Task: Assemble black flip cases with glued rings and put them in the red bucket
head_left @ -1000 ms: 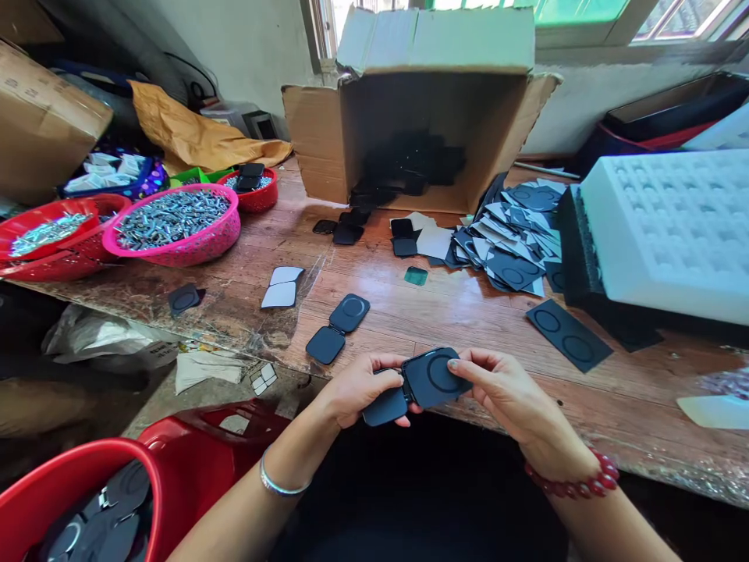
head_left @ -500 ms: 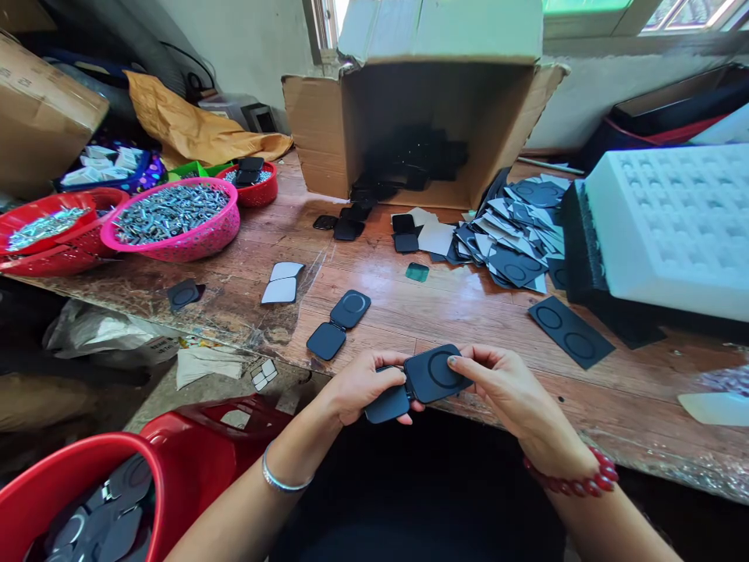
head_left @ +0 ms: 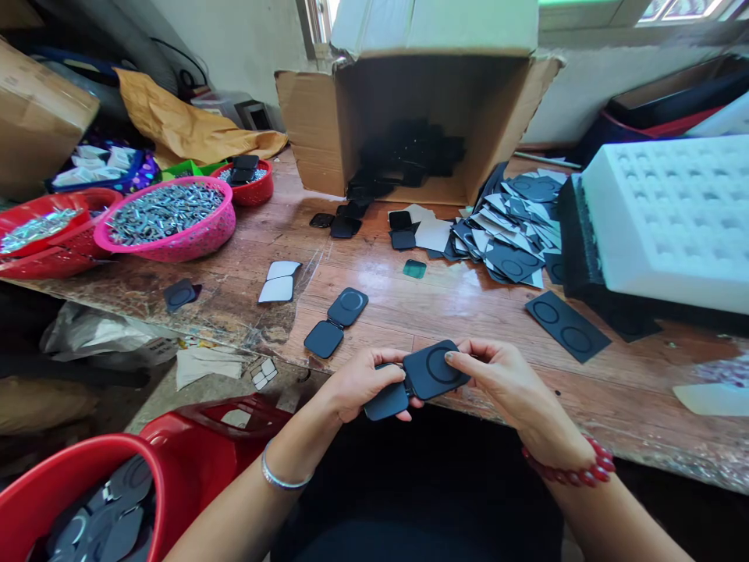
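Between both hands, just above the table's front edge, is a black folding charger pad (head_left: 431, 371), opened into two square halves joined by a hinge. My left hand (head_left: 363, 381) grips the left half, thumb on top and fingers beneath. My right hand (head_left: 495, 378) pinches the right half at its outer edge, the thumb on the ring-marked face. A second folding charger pad (head_left: 324, 338) lies unfolded on the table beyond my left hand. To the right of my right hand lies a dark sheet (head_left: 567, 325) with two printed rings.
A cardboard box (head_left: 313, 133) with black pieces inside stands at the back. Right of it are a heap of dark and white sheets (head_left: 509, 226) and white foam (head_left: 684, 226). A pink basket (head_left: 169, 248) of metal parts sits left; a red bucket (head_left: 155, 484) holds more pads.
The whole view has shifted slightly. Both hands keep the same hold on the charger pad, with hardly any movement.
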The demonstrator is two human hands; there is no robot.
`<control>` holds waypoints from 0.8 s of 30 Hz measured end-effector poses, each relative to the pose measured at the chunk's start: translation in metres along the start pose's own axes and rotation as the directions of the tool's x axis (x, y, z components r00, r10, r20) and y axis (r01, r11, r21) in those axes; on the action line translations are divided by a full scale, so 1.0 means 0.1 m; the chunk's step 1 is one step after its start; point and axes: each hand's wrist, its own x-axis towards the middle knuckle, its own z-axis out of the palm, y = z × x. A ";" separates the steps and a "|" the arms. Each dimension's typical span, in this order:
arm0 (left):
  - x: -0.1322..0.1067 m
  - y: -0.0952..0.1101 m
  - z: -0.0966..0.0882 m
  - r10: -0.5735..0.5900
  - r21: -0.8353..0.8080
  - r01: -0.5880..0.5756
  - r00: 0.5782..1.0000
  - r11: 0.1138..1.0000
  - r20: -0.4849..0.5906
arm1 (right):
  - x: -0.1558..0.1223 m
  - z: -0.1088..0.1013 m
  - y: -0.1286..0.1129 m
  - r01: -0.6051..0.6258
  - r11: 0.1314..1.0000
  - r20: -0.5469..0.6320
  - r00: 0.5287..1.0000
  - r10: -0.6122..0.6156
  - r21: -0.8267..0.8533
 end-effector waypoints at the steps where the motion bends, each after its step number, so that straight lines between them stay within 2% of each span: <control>1: 0.00 -0.01 0.00 -0.001 -0.009 0.000 1.000 1.000 -0.002 | 0.00 0.00 -0.01 0.007 1.000 -0.001 1.000 -0.007 -0.008; 16: 0.01 -0.01 0.04 0.004 -0.004 -0.004 0.997 1.000 -0.076 | -0.07 0.06 -0.11 0.096 0.990 -0.051 0.994 -0.101 -0.099; 19: 0.01 -0.02 0.05 0.017 0.017 -0.016 0.995 1.000 -0.097 | -0.08 0.07 -0.08 0.163 0.968 -0.086 0.980 -0.182 -0.191; 24: 0.01 -0.03 0.08 0.044 0.064 -0.036 0.990 0.997 -0.131 | -0.10 0.10 0.02 0.284 0.904 -0.154 0.926 -0.345 -0.320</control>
